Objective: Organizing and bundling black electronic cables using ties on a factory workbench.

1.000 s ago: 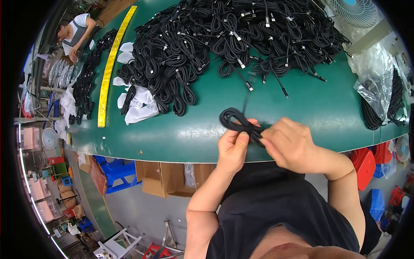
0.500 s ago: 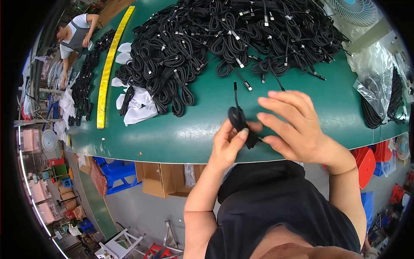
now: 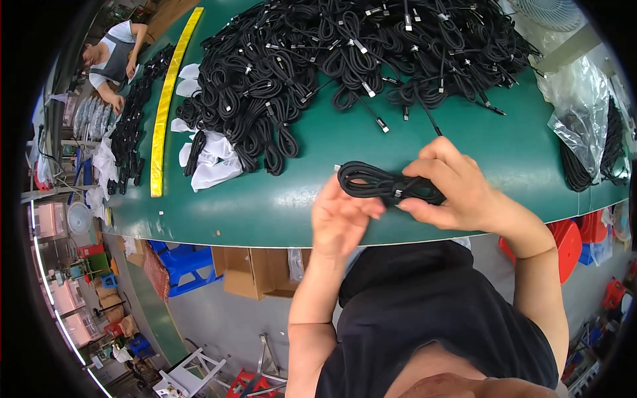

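Observation:
A coiled black cable (image 3: 371, 179) is gripped at its right end between the thumb and fingers of my right hand (image 3: 458, 189). It lies sideways above the near part of the green table (image 3: 312, 192), with a small connector end showing at its middle. My left hand (image 3: 338, 219) is at the coil's left end, palm partly up, fingers apart and slightly curled beside and below the loops. Its fingers are a little blurred, and they do not close round the cable. Beyond my hands lies a large heap of similar coiled black cables (image 3: 285, 73).
White crumpled bags (image 3: 215, 174) lie by the heap's left edge. A yellow strip (image 3: 161, 139) separates another row of cables (image 3: 129, 132), where a co-worker (image 3: 116, 53) reaches in. Clear plastic bags (image 3: 580, 106) hang at the right. Cardboard boxes (image 3: 242, 282) stand below the table edge.
The coil has turned from upright in my left hand to sideways in my right hand. My left hand has loosened its hold. The co-worker's arm has shifted.

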The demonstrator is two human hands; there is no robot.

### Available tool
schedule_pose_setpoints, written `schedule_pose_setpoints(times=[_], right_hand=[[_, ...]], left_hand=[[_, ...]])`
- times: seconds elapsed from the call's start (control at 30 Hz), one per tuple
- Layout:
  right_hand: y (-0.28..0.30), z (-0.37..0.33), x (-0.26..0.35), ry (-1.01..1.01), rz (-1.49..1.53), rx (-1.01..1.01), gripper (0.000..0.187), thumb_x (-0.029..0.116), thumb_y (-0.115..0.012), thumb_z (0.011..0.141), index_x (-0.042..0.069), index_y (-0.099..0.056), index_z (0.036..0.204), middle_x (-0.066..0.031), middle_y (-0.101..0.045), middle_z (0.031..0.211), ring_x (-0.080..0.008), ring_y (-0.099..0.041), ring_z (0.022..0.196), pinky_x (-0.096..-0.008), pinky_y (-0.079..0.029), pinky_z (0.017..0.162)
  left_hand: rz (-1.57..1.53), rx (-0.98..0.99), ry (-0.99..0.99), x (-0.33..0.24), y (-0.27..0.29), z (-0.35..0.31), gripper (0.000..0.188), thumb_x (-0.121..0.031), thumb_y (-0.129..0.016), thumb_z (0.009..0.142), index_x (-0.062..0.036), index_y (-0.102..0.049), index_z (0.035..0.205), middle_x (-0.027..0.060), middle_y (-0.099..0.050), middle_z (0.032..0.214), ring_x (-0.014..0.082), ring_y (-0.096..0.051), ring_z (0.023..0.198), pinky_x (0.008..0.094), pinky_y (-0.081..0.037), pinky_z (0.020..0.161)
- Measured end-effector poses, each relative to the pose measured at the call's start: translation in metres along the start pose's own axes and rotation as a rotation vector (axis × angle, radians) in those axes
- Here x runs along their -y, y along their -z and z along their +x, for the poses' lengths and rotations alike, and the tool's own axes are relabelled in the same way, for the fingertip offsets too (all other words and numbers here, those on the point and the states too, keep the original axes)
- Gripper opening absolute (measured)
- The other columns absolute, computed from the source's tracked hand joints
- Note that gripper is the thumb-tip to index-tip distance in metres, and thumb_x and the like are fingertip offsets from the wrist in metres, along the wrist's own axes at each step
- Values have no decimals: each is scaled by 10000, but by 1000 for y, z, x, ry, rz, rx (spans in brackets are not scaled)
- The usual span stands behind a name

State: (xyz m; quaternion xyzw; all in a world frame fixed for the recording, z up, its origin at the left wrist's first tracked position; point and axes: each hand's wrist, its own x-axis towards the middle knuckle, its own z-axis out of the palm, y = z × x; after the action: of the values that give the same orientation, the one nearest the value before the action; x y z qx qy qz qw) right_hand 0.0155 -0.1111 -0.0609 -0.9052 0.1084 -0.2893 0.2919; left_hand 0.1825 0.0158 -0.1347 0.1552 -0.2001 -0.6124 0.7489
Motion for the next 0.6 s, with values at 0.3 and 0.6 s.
schedule_pose_setpoints(times=[0.3,0.6], right_hand=[[-10,-11,1,-42,22,58,246,50,-665,691,1,-556,906,-100,-482,820,-239,-559,647,-324,-473,526],[-6,-5,19,1,-263,28,192,-15,-633,670,-12,-535,836,-99,-480,773,-229,-547,627,-316,-454,463]], left_hand=[[286,-104,-87,13,-1,1,370,-107,-660,784,31,-514,1094,70,-545,1047,150,-550,897,298,-467,810],[369,-117,-176,12,-10,5,276,-44,-597,819,26,-506,1069,114,-558,1044,183,-573,895,322,-479,796]])
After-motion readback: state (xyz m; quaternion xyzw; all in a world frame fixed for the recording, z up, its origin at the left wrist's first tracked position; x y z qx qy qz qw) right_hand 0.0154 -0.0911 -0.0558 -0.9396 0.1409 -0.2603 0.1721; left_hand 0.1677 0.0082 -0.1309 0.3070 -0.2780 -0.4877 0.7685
